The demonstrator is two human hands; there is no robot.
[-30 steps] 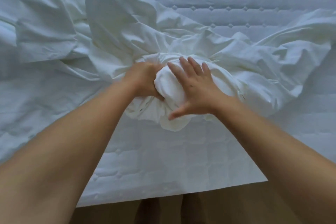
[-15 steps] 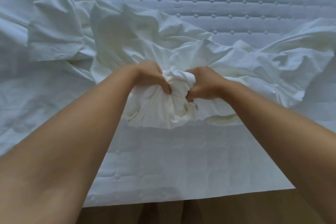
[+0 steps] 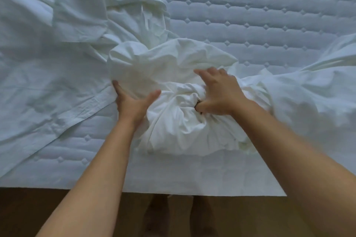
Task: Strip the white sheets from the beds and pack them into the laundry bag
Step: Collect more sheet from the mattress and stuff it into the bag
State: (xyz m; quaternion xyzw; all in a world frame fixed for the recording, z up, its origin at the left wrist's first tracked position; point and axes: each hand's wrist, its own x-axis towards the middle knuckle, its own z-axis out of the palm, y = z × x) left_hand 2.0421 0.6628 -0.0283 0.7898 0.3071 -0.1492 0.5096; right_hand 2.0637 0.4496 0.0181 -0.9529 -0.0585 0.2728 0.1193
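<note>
A white sheet (image 3: 173, 121) lies bunched into a loose ball near the front edge of the quilted mattress (image 3: 250, 15). More of the sheet trails off flat to the left and in folds to the right. My left hand (image 3: 133, 102) cups the left side of the bundle with fingers spread and straight. My right hand (image 3: 217, 92) lies on the bundle's right side, fingers extended over the top and thumb dug into a fold. No laundry bag is in view.
The mattress's front edge (image 3: 192, 192) runs across the lower part of the view. Below it is dark wooden floor (image 3: 57, 213), where my feet (image 3: 169, 215) stand close to the bed. Bare quilted mattress fills the upper right.
Both hands let go of the pinched folds and spread apart onto the sides of the bundle. The bundle has grown, with more sheet gathered in from behind.
</note>
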